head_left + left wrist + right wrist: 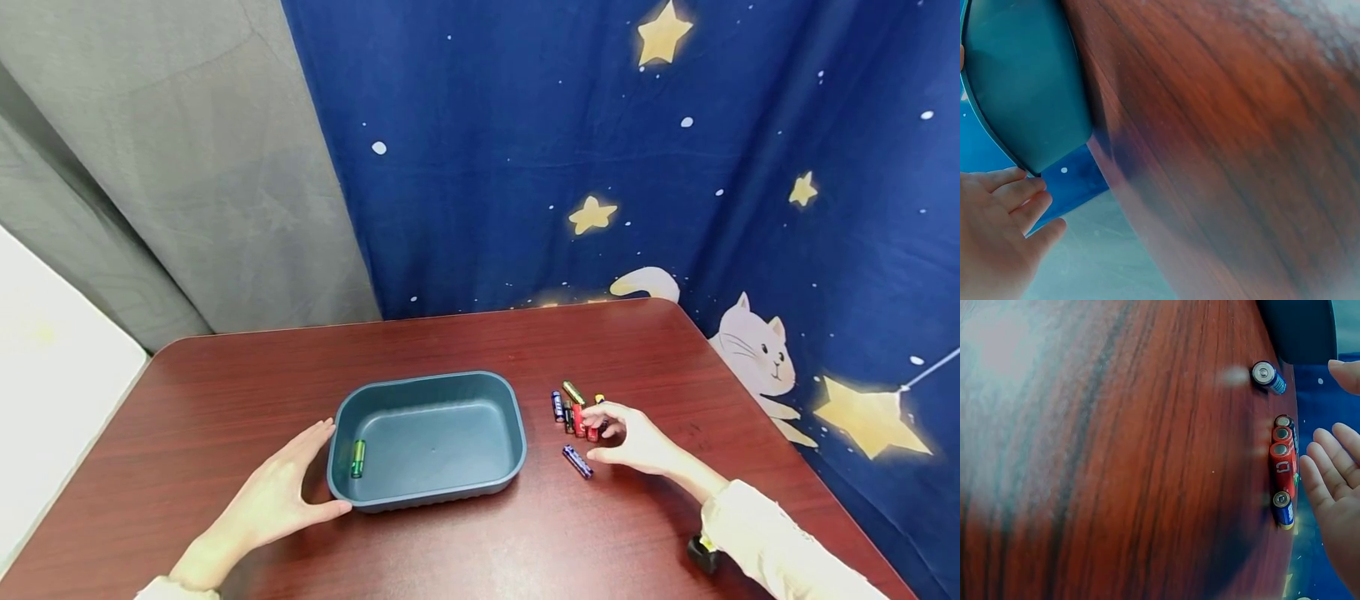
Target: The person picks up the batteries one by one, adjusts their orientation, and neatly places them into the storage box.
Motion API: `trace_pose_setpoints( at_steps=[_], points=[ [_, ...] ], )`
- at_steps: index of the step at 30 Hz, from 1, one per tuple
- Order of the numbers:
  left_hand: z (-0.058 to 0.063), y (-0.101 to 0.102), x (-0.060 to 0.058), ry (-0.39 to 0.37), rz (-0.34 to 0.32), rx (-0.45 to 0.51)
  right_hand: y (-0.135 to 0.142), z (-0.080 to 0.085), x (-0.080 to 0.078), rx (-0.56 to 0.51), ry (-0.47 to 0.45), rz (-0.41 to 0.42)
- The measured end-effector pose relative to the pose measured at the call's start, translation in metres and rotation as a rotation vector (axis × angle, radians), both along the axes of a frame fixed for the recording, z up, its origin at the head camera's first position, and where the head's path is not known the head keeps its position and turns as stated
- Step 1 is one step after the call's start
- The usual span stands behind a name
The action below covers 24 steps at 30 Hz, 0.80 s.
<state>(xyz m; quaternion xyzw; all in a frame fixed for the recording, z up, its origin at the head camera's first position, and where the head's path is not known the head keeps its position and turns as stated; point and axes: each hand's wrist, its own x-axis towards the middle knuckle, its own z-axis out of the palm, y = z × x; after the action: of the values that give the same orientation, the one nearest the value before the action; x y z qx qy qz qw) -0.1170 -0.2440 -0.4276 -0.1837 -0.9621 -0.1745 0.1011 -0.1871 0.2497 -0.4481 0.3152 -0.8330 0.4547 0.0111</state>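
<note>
A dark teal plastic bin [435, 450] stands on the table with one green battery [358, 458] lying inside near its left end. My left hand [270, 492] is at the bin's left end, thumb and fingers spread along the rim with straight fingers. To the right of the bin, my right hand [630, 437] hovers over a cluster of batteries, its fingers relaxed and nothing between them. Red batteries [1282, 465] lie in that cluster, beside a blue one with a yellow end [1284, 510]. Nearer to me, a separate blue battery [577, 462] lies close to the right thumb.
The reddish-brown wooden table [465, 550] has rounded far corners. Behind it hang a blue curtain [480, 167] with stars and a grey curtain [187, 167]. A small black object [703, 554] shows beneath the right sleeve.
</note>
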Motion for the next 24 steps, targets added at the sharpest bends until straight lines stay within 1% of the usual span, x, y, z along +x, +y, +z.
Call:
trace_pose_setpoints(
  at_steps=[4,7,12,14,16,17,20,23,24],
  points=[
    [0.000,-0.001,0.000,-0.007,-0.002,0.001,0.000,-0.005,-0.001,-0.010,-0.010,0.052],
    [-0.001,-0.001,-0.001,-0.009,0.000,0.003,-0.001,-0.004,0.002,-0.004,-0.018,0.083],
    [-0.001,-0.002,0.000,-0.008,0.002,0.005,-0.008,0.011,0.011,0.017,-0.033,0.104],
    [-0.001,-0.002,0.000,-0.008,0.002,0.006,-0.010,0.013,0.012,0.030,-0.034,0.116],
    [-0.001,-0.002,0.000,-0.008,0.002,0.006,-0.007,0.006,0.009,0.053,-0.027,0.148],
    [-0.001,-0.002,0.000,-0.008,0.003,0.006,-0.007,0.007,0.008,0.062,-0.026,0.166],
    [-0.001,-0.002,0.000,-0.013,0.003,0.009,-0.005,0.000,0.003,0.120,-0.009,0.212],
    [-0.001,-0.001,0.000,-0.020,0.002,0.012,-0.007,0.002,0.002,0.194,0.008,0.238],
    [-0.001,-0.001,0.000,-0.021,0.003,0.013,-0.006,-0.001,-0.001,0.217,0.019,0.245]
  ],
)
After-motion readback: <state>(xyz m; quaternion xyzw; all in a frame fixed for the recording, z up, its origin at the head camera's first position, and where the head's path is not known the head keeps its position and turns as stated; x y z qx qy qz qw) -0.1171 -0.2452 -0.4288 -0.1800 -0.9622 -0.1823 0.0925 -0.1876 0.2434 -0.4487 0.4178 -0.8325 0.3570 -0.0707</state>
